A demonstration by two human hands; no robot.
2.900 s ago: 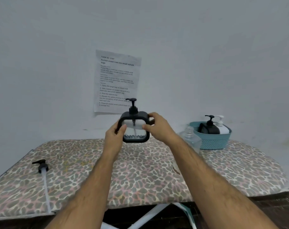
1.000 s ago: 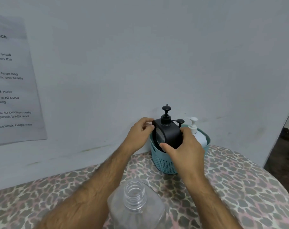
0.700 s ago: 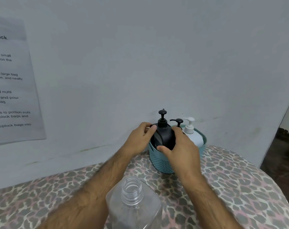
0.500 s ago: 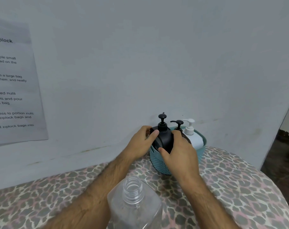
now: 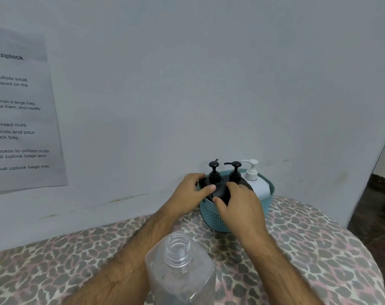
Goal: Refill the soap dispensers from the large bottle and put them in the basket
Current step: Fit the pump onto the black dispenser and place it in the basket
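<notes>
Both my hands are on the square black plastic soap dispenser w/ black pump (image 5: 218, 190), which sits at the left end of the teal perforated plastic basket (image 5: 215, 219). Left hand (image 5: 188, 195) has its fingers curled over the dispenser's left side, thumb lying across its front. Right hand (image 5: 240, 205) grips it from the front-right, thumb at its lower front, fingers over the top. Dispenser is upright, body partly below the rim. In the same basket, just right of it, a second black pump dispenser (image 5: 235, 175), then a white pump bottle (image 5: 256, 183) at the right end. Basket stands on the leopard-print padded surface (image 5: 319, 243), close to the wall. Near me, the large clear plastic bottle w/ open threaded neck (image 5: 180, 267) stands uncapped btw my forearms. Printed paper sheet (image 5: 19, 119) is stuck to the wall, far left.
</notes>
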